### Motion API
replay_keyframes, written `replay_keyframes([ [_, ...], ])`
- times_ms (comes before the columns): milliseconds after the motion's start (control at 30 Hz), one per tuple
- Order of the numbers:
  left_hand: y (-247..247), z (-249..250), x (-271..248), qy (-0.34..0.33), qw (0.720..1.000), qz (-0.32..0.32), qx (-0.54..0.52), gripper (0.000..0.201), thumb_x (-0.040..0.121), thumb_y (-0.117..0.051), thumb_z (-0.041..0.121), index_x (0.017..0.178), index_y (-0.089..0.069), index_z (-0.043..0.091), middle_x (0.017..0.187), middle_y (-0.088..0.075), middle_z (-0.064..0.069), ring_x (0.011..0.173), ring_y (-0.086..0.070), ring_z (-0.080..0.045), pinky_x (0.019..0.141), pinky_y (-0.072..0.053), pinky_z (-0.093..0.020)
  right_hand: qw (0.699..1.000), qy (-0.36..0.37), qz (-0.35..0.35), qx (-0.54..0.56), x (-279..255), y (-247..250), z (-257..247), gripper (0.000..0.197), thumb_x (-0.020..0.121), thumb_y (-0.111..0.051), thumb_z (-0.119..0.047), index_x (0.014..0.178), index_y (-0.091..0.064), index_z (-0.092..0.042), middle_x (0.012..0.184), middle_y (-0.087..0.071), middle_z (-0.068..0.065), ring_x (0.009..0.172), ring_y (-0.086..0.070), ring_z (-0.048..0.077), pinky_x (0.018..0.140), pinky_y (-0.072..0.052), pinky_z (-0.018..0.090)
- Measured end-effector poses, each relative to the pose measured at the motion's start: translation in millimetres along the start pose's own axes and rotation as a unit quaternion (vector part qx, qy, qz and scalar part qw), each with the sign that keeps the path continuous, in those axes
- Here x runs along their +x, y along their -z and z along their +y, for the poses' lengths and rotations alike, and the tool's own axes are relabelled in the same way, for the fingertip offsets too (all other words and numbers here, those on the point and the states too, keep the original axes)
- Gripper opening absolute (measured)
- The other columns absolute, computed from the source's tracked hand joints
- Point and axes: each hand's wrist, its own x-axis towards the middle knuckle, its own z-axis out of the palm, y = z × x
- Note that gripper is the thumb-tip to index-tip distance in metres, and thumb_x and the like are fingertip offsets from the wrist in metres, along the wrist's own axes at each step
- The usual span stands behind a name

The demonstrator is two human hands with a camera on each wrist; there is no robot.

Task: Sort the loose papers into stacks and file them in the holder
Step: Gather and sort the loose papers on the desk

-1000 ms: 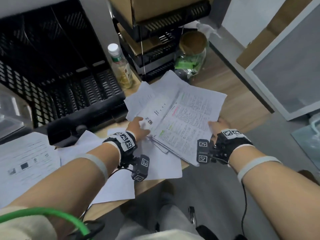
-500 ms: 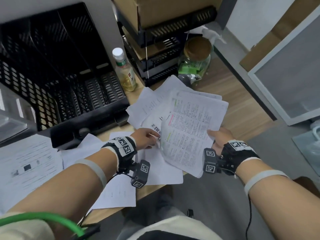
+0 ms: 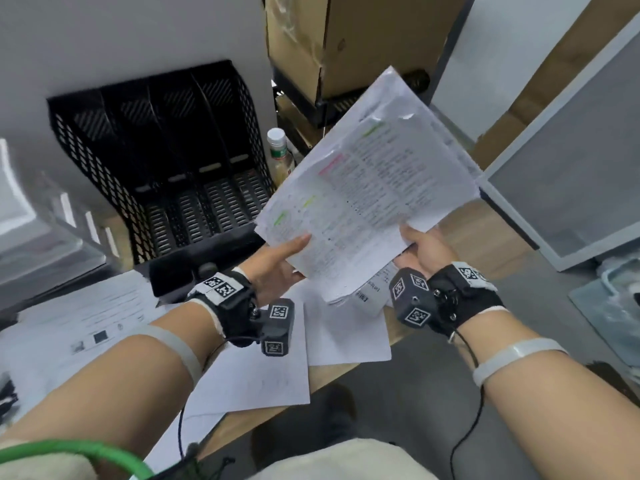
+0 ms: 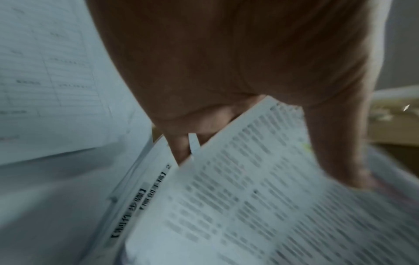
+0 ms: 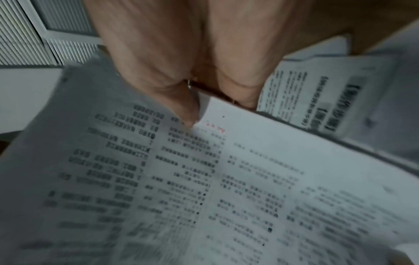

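Fingers (image 3: 294,244) pinch stack (image 3: 367,188) edges above desk (image 3: 398,336).

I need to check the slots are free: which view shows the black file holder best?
The head view: the black file holder stands open-fronted on the desk, its upright slots holding no papers. Neither wrist view shows it; the held stack of papers fills both.

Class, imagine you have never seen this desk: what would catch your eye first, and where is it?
First, the printed stack of papers with highlighter marks, held up above the desk between the left hand and the right hand. Next, the black mesh file holder at the back left, with loose sheets lying below.
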Motion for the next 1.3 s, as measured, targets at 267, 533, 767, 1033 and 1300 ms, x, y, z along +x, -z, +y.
replay_keyframes([
  [267, 82, -1, -34, -0.071, 0.960, 0.271, 0.025, 0.040, 0.092, -0.064, 0.007, 0.131, -0.055, 0.010, 0.111, -0.070, -0.005, 0.100, -0.068, -0.024, 0.075, -0.059, -0.041, 0.897, -0.117, 0.104, -0.412, -11, 19, 103, 0.046, 0.072, -0.074, -0.029, 0.109, -0.063, -0.004, 0.101, -0.068, 0.013, 0.080, -0.063, 0.028, 0.074, -0.052, 0.034],
  [533, 113, -21, -62, -0.070, 0.936, 0.344, 0.021, 0.048, 0.092, -0.066, 0.009, 0.137, -0.049, 0.010, 0.121, -0.066, -0.006, 0.098, -0.066, -0.022, 0.083, -0.053, -0.037, 0.908, -0.238, 0.110, -0.326, -21, 24, 169, 0.010, 0.084, -0.068, -0.009, 0.079, -0.061, -0.002, 0.053, -0.062, 0.010, 0.030, -0.054, 0.014, 0.041, -0.047, 0.020],
  [767, 99, -4, -67, -0.089, 0.942, 0.320, 0.045, 0.038, 0.094, -0.061, 0.008, 0.132, -0.053, 0.009, 0.109, -0.067, -0.004, 0.104, -0.063, -0.028, 0.091, -0.051, -0.041, 0.966, 0.046, 0.036, -0.251, -79, -43, 66, 0.026, 0.088, -0.047, 0.000, 0.108, -0.057, -0.013, 0.093, -0.065, 0.011, 0.073, -0.069, 0.028, 0.064, -0.062, 0.042],
  [1033, 97, 11, -72, -0.096, 0.946, 0.307, 0.035, 0.040, 0.096, -0.058, 0.007, 0.136, -0.051, 0.006, 0.121, -0.064, -0.013, 0.099, -0.065, -0.031, 0.089, -0.053, -0.047, 0.744, 0.477, 0.131, -0.449, -134, -81, -16, 0.032, 0.089, -0.047, -0.011, 0.119, -0.055, -0.018, 0.095, -0.060, 0.004, 0.082, -0.055, 0.026, 0.069, -0.043, 0.029],
  [1300, 123, -3, -89, -0.053, 0.940, 0.333, 0.044, 0.043, 0.096, -0.059, 0.010, 0.137, -0.050, 0.003, 0.126, -0.064, -0.019, 0.106, -0.066, -0.037, 0.088, -0.054, -0.048, 0.611, 0.296, -0.040, -0.733, -90, -58, 101, 0.048, 0.091, -0.052, -0.016, 0.129, -0.057, -0.044, 0.099, -0.042, -0.002, 0.101, -0.043, 0.021, 0.079, -0.047, 0.035],
])
